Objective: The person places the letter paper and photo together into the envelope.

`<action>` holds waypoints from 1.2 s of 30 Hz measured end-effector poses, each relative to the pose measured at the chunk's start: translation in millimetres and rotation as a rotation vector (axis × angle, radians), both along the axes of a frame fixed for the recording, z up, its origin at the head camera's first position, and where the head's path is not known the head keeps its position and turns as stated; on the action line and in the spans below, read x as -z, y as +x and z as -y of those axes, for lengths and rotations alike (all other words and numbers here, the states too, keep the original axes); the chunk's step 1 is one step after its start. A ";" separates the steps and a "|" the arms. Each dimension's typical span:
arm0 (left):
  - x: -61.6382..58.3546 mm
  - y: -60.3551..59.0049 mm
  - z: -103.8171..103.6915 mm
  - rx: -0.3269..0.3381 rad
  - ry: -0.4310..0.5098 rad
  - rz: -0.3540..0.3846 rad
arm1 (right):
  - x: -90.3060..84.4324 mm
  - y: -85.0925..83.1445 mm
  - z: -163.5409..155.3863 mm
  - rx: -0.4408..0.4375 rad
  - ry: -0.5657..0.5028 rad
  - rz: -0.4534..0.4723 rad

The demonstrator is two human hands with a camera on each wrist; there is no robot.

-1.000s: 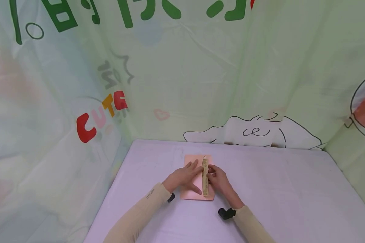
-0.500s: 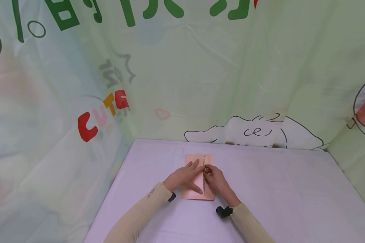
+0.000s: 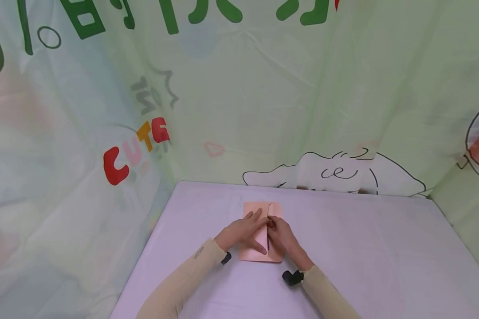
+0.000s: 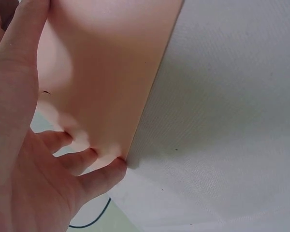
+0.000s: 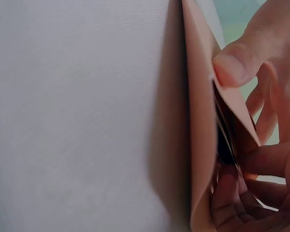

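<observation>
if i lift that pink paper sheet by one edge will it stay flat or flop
Probably flop: the pink paper looks thin, and its edge already curls up where the right hand pinches it. Likely very light and apt to slide on the smooth table, since the left hand presses it flat.

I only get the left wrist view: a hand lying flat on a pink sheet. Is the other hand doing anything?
Observer: Yes. The head view shows the right hand on the right side of the paper, close beside the left hand.
Visitor: Is it pressing flat too?
Observer: No. In the right wrist view its thumb and fingers pinch a raised flap of the paper.
Visitor: What's behind the table?
Observer: The head view shows a pale green backdrop with cartoon drawings on it.
</observation>
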State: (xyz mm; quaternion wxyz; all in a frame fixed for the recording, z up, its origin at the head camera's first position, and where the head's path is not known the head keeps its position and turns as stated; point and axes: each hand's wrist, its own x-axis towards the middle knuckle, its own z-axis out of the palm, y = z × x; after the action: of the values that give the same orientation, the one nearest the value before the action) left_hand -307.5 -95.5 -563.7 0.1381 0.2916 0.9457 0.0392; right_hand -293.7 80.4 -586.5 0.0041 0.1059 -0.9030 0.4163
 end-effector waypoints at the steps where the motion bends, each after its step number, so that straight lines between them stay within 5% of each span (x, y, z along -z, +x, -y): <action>1: 0.3 -0.1 -0.3 -0.001 -0.003 0.003 | 0.9 0.8 -1.4 0.008 0.004 0.001; 11: 1.4 -1.5 -3.5 -0.025 -0.021 -0.011 | 0.1 14.0 -33.1 0.067 -0.057 0.119; 20: 17.4 4.5 0.9 -0.013 -0.101 -0.211 | 0.9 28.7 -80.9 0.111 -0.014 0.119; 25: 18.4 1.0 4.3 -0.054 -0.142 -0.229 | -0.6 29.1 -108.3 0.122 0.029 0.113; 30: 16.7 -8.5 12.4 -0.138 -0.008 -0.245 | -8.2 19.0 -142.2 0.124 0.122 0.006; 36: 9.6 -21.8 45.5 -0.339 0.234 -0.336 | -19.7 9.8 -198.0 0.192 0.289 -0.067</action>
State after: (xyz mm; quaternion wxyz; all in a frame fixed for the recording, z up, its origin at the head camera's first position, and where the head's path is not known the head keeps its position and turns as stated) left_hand -329.3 -141.0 -573.3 -0.0641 0.1453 0.9797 0.1220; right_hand -283.9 278.3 -566.8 0.0585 0.0325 -0.9588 0.2762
